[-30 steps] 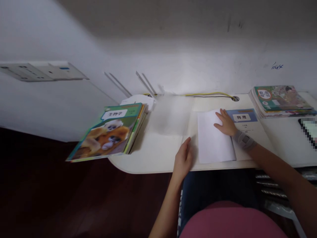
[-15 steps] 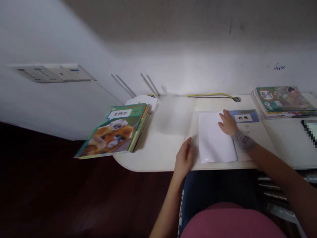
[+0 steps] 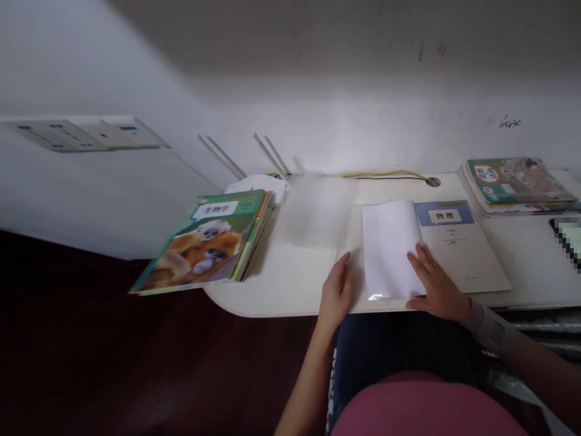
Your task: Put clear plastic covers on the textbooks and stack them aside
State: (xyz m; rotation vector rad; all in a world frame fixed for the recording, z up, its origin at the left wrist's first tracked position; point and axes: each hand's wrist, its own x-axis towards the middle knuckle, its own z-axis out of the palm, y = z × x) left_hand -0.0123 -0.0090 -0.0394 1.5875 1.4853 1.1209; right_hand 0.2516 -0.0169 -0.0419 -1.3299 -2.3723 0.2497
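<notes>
White walls are rising behind a cream desk (image 3: 290, 284) with a rounded corner, and a dark wood floor (image 3: 91, 345) is showing below it. A yellow cable (image 3: 385, 174) is running along the back of the desk to a round grommet (image 3: 433, 181). Near the desk's front edge, a white sheet of paper (image 3: 389, 248) is lying over the left part of a physics textbook (image 3: 458, 254), leaving the book's blue title label showing. The right hand (image 3: 436, 284) is resting at the sheet's lower right corner, its fingers (image 3: 420, 257) spread wide and lying flat across the paper and the book, holding nothing in a grip. A grey wrist brace (image 3: 492, 330) is wrapping that wrist (its strap looks snug). The left hand (image 3: 336, 289) is standing just beside the sheet's left edge at about 9 o'clock, its fingers close together and pointing at 1 o'clock, gripping nothing. A biology textbook stack (image 3: 200, 242) is sitting further off at 9 o'clock, and another stack of books (image 3: 517, 188) is lying at 2 o'clock.
</notes>
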